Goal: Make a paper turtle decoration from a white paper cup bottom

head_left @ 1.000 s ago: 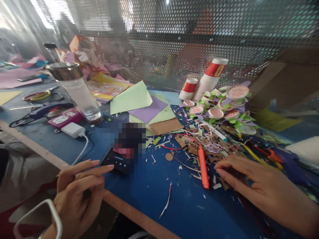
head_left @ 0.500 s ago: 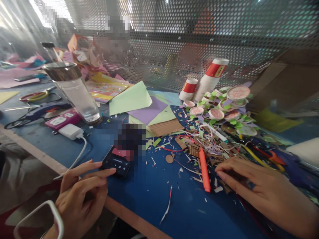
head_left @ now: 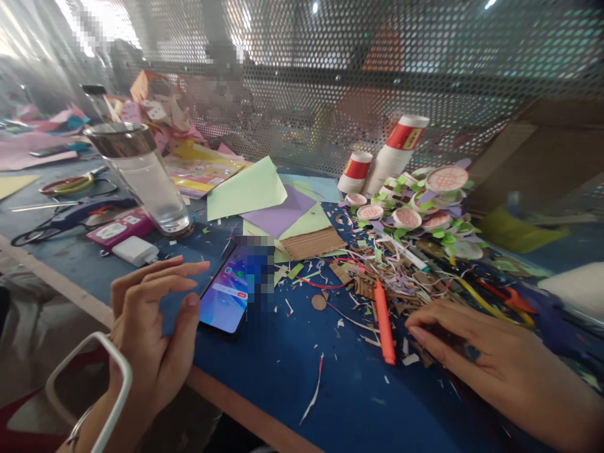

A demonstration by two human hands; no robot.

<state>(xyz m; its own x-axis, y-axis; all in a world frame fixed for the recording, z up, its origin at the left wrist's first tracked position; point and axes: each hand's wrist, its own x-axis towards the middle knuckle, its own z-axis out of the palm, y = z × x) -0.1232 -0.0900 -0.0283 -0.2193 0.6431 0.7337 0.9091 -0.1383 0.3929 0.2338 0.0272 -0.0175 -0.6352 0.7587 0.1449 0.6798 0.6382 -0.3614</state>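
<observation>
My left hand (head_left: pixel 158 330) hovers just left of a smartphone (head_left: pixel 225 296), its fingers apart and holding nothing. The phone lies on the blue tabletop (head_left: pixel 344 402) with its screen lit in blue and white; a pixelated patch hides its upper right part. My right hand (head_left: pixel 491 371) rests on the table's right side, loosely curved, a gap showing between thumb and fingers and nothing seen in its grasp. An orange marker (head_left: pixel 384 324) lies just left of its fingertips, apart from them. Paper and cardboard scraps (head_left: pixel 406 283) surround the marker.
Behind the phone stands a water bottle (head_left: pixel 146 182), near a white charger (head_left: pixel 135 251) and a pink power strip (head_left: pixel 117 228). Coloured paper (head_left: pixel 278 211), stacked paper cups (head_left: pixel 391 151) and decorated cup pieces (head_left: pixel 446 179) sit farther back, before a perforated metal screen (head_left: pixel 302 94).
My left hand has drawn its fingers back off the phone and raised them. The phone's screen went from a dark page to a bright blue one. My right hand stays put.
</observation>
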